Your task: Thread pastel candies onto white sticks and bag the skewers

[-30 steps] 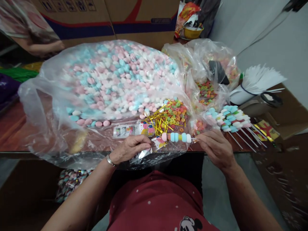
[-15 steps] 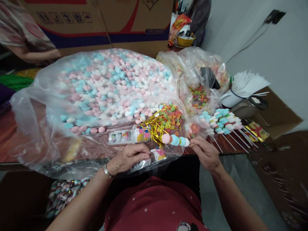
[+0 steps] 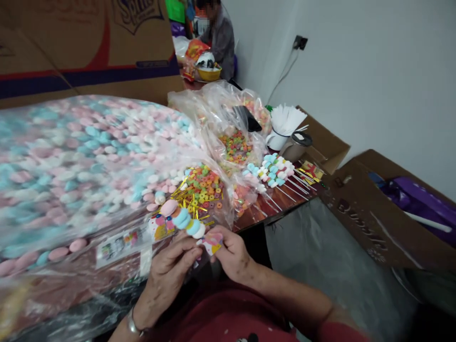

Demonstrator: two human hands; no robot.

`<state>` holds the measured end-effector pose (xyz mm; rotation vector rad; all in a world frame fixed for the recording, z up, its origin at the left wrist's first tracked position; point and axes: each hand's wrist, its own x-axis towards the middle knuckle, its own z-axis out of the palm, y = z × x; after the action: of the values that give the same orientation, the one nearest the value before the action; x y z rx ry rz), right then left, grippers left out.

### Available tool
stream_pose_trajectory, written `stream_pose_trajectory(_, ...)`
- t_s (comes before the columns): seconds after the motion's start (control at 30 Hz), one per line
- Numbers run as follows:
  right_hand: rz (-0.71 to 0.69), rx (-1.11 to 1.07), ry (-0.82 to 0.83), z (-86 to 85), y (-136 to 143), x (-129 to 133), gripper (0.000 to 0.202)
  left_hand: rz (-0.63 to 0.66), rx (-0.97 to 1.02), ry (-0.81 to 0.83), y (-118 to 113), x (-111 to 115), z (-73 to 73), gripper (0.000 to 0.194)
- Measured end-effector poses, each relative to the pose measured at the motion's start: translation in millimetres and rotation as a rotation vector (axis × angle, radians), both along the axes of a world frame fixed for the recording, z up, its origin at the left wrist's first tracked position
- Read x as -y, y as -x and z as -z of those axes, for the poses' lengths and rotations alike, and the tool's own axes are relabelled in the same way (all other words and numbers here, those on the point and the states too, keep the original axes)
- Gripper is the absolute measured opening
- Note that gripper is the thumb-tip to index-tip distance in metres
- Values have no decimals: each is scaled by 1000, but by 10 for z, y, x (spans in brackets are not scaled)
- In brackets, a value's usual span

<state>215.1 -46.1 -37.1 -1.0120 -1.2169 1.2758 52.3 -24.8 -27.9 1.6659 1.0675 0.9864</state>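
A marshmallow skewer (image 3: 185,221), with a pink piece at its tip and blue and white pieces below, points up and left in front of me. My right hand (image 3: 233,254) is closed around the lower end, where the stick is hidden. Between my hands is a small printed plastic wrapper (image 3: 213,242) in pink and yellow. The fingers of my left hand (image 3: 173,268) pinch together at the wrapper's near edge, just under the marshmallows. Behind the skewer lie gold twist ties (image 3: 192,204) and colourful ring-shaped cereal (image 3: 206,183).
A big clear bag of marshmallows (image 3: 96,152) fills the left. Finished marshmallow skewers (image 3: 274,168) lie at the table's right edge, near a white mug of sticks (image 3: 278,141). Cardboard boxes (image 3: 377,213) stand at the right. Another person (image 3: 223,42) works at the back.
My view has turned right. My hands have come together, bringing the skewer from the right over to the printed wrapper, and the skewer now tilts up and left.
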Motion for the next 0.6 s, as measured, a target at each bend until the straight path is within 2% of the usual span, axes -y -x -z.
stream_pose_trajectory(0.13, -41, 97, -139, 31, 54, 0, 25, -55, 37, 38, 3, 36, 56, 18)
stream_pose_trajectory(0.3, 12, 408, -394, 87, 74, -68, 28, -188, 52, 43, 31, 115, 136, 16)
stream_pose_trajectory(0.43, -34, 585, -640, -11, -71, -134, 26, -286, 36, 20, 118, 131, 99, 15)
stream_pose_trajectory(0.47, 3, 602, -649, -61, -174, -163, 22, -287, 14, 14, 151, 127, 74, 15)
stream_pose_trajectory(0.5, 98, 625, -641, -117, -313, -206, 18, -277, -10, 7, 187, 124, 47, 16)
stream_pose_trajectory(0.6, 513, 806, -618, -273, -909, -459, 19, -228, -63, -18, 284, 121, -9, 16)
